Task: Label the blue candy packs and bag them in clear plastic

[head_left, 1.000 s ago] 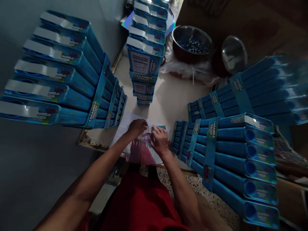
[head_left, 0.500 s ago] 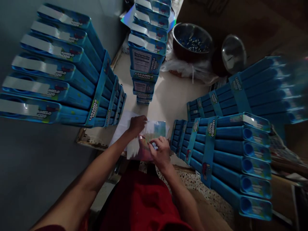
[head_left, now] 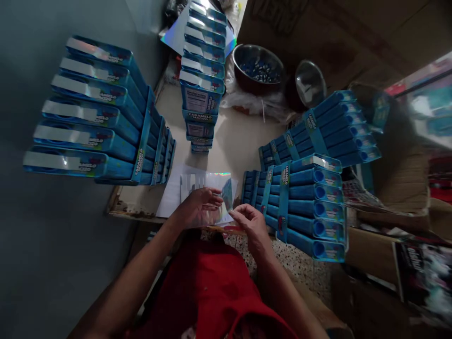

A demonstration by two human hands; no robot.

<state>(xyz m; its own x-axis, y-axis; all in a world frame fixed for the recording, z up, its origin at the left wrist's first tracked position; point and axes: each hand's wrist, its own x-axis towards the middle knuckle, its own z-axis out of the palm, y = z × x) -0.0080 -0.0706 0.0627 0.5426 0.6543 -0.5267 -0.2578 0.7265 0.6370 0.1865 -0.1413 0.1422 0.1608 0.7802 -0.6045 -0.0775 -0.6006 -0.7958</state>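
Observation:
My right hand [head_left: 250, 221] pinches the lower corner of a thin, glossy blue label [head_left: 228, 194], which stands tilted up at the table's front edge. Close to the label's left side is my left hand [head_left: 203, 203], its fingers stretched out and a little apart, holding nothing that I can see. Under both hands lies a shiny, see-through sheet [head_left: 190, 181], partly hidden by my left hand. White paper [head_left: 171, 195] spreads out beneath that sheet on the pale table [head_left: 236, 136].
Blue candy boxes in banded stacks stand at the left [head_left: 123, 136], at the back [head_left: 202, 101], and at the right [head_left: 303, 202] with another stack [head_left: 310, 132] behind. A metal bowl [head_left: 259, 66] of wrapped candies sits at the back. Cardboard boxes [head_left: 395, 169] are further right.
The blue label is now raised off the sheet by my right hand. My left hand has moved nearer, from the sheet's far edge, and its fingers have opened. The view has turned slightly right.

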